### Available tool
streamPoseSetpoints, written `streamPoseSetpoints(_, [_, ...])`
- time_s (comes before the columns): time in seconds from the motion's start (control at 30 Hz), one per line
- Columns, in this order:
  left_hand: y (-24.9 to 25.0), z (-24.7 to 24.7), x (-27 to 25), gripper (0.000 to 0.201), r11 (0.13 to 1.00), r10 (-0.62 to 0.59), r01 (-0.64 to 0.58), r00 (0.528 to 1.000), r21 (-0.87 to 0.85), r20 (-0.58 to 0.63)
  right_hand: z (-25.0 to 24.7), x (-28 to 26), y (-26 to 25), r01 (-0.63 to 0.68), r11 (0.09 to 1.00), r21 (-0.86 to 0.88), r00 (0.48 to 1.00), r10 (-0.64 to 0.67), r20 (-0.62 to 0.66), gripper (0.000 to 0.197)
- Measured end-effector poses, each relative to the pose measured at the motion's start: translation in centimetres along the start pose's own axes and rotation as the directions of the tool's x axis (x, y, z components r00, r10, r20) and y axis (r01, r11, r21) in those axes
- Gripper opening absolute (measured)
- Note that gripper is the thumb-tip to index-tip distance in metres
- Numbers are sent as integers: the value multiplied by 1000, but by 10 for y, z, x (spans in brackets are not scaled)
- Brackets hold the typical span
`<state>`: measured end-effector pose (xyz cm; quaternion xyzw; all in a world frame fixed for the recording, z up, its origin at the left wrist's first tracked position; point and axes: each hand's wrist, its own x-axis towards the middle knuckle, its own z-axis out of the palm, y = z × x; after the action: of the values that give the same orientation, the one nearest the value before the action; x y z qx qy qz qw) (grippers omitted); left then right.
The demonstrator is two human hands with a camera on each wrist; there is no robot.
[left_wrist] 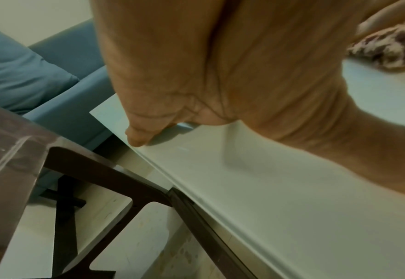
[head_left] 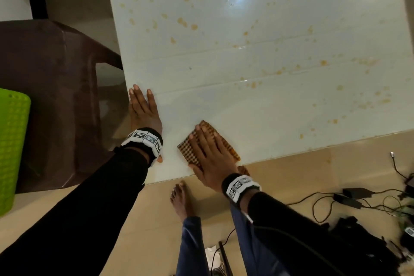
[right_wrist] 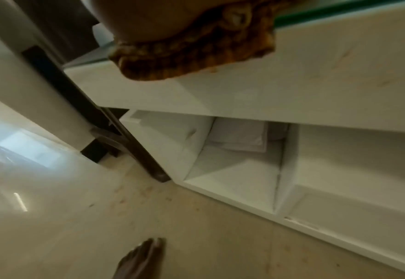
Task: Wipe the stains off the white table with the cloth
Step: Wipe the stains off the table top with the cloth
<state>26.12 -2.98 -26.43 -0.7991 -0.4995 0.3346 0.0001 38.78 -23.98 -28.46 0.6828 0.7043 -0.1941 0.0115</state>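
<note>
Cloth: the checked cloth (head_left: 192, 148) lies flat on the white table (head_left: 257, 101) at the lower middle of the head view, near the front edge; one corner hangs over that edge, as the right wrist view shows.
Right hand: my right hand (head_left: 210, 159) lies on the cloth with fingers straight and spread, pressing down, gripping nothing.
Left hand: my left hand (head_left: 144, 112) rests open and flat on the table's left edge, just left of the cloth, bracing me.
Stains: orange stains (head_left: 182, 22) dot the upper and right parts of the tabletop, well apart from the cloth; the patch around my hands looks clean, though glare may hide faint marks.
Risk, smearing: I think the cloth may only spread the spots if I push far with one face.
Risk, slipping: with no grip, the cloth could slide out from under my palm or drop off the edge.
Risk, reach: stretching to the upper right could make my bracing hand skid on the glossy top.
Floor: cables (head_left: 358, 199) lie at lower right, near my bare foot (head_left: 180, 199); stepping sideways could snag them.
</note>
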Motion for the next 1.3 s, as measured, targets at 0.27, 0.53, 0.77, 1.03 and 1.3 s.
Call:
streamPoseSetpoints(0.27, [-6,-6,-2,139,999,44,-43,994,-12,95,-7,-14,19,-702,698,142,692,715,-99,80])
streamPoseSetpoints(0.53, [-3,-3,0,137,999,20,-22,996,23,85,-34,16,87,-120,991,-65,992,117,-40,77])
streamPoseSetpoints(0.77, [-2,-4,2,135,999,24,-27,997,30,67,-75,158,97,-403,911,88,901,412,-136,78])
streamPoseSetpoints(1.03, [-1,0,0,141,996,23,-15,996,-89,88,-58,93,71,-272,962,5,962,272,-14,79])
streamPoseSetpoints(1.3, [-3,10,8,68,992,16,-12,999,-128,31,-76,192,76,-353,933,67,922,360,-146,79])
